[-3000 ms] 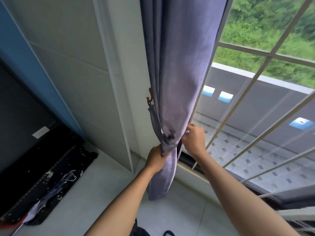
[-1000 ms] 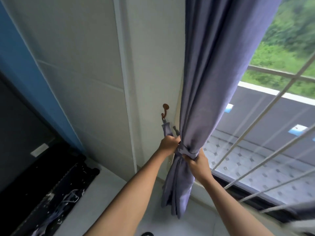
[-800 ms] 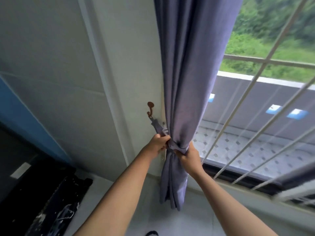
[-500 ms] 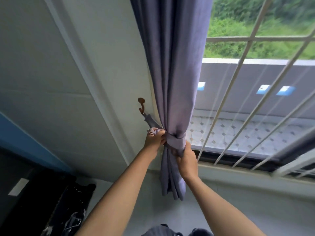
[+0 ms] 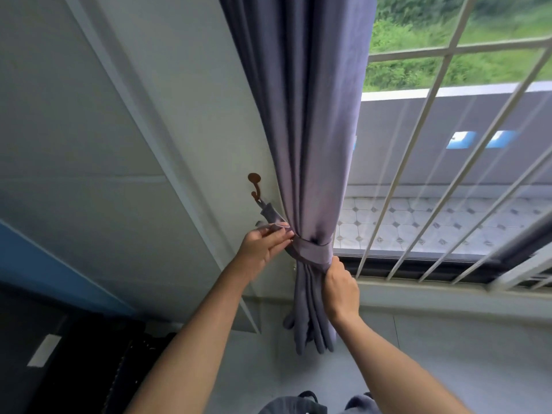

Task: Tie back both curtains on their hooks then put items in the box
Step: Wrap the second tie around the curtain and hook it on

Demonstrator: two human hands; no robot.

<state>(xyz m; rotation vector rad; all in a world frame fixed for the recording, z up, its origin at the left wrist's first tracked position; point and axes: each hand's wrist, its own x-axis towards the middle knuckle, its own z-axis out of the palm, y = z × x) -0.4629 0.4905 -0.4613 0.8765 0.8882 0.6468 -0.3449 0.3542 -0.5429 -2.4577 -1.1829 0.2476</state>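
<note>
A purple-grey curtain hangs gathered beside the window. A matching tieback band is wrapped around it at waist height. One end of the band runs up to a small brown wall hook on the left. My left hand pinches the band's loose loop end just below the hook. My right hand grips the bunched curtain right under the band. The box is out of view.
A window with a white metal grille fills the right side, its sill just behind my right hand. A white wall is on the left. A dark case lies on the floor at lower left.
The band has been drawn around the curtain. My left hand now pinches its loop end near the hook, and my right hand has slid down below the band.
</note>
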